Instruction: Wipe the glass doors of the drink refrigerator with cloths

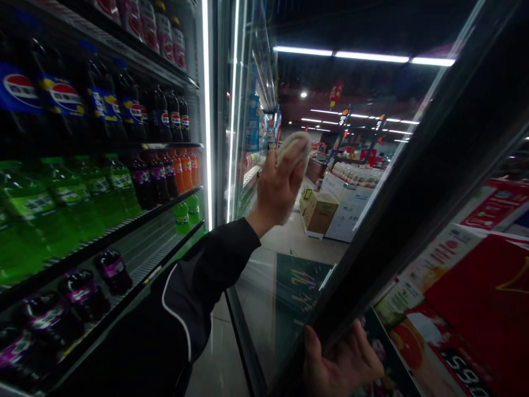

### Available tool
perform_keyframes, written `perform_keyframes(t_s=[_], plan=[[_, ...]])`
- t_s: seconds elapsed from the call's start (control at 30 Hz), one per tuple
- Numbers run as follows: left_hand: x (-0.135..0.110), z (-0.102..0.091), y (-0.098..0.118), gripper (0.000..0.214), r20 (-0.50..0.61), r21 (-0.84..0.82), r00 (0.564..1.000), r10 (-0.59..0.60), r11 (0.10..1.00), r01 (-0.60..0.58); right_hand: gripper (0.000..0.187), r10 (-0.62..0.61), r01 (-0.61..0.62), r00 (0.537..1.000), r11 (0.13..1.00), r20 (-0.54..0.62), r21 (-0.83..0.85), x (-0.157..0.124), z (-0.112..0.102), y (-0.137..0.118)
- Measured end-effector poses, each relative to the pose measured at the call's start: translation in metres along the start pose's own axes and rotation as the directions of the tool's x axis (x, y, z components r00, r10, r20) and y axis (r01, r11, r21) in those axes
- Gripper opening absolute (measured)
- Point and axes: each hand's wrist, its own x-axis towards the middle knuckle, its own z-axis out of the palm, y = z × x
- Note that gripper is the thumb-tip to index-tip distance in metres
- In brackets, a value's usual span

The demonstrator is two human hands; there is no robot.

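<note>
Firmly, the left hand point(279, 184) bunches a pale crumpled cloth point(294, 148) against the clear glass pane point(258, 286) of an open cooler door, while the right hand point(341, 364) grips that door's black frame point(397, 220), across from green plastic soda bottles point(70, 204)

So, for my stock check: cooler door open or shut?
Open: the right hand holds the door's black frame, swung out from the shelved bottles.
</note>
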Motion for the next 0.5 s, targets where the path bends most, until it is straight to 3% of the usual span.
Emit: perform_keyframes(t_s=[0.17, 0.23, 0.3, 0.37, 0.5], plan=[[-0.001, 0.009, -0.064, 0.070, 0.012, 0.004, 0.996, -0.085, 0.996, 0.085, 0.092, -0.026, 0.022, 0.998, 0.997, -0.065, -0.069, -0.002, 0.003, 0.002], [0.000, 0.013, -0.091, 0.072, 0.031, 0.017, 0.984, -0.174, 0.985, 0.174, 0.097, 0.003, -0.010, 0.997, 0.997, -0.078, -0.079, -0.005, 0.002, 0.006], [-0.001, 0.017, -0.119, 0.070, 0.058, 0.035, 0.939, -0.339, 0.941, 0.337, 0.097, 0.022, -0.027, 0.998, 0.996, -0.061, -0.088, -0.007, 0.000, 0.009], [-0.006, 0.016, -0.144, 0.063, 0.079, 0.047, 0.866, -0.494, 0.870, 0.492, 0.093, 0.016, -0.018, 1.000, 0.993, -0.018, -0.114, -0.005, -0.003, 0.010], [-0.037, -0.001, -0.174, 0.047, 0.097, 0.068, 0.746, -0.658, 0.753, 0.655, 0.086, -0.038, 0.040, 0.999, 0.991, 0.013, -0.127, 0.001, -0.005, 0.007]])
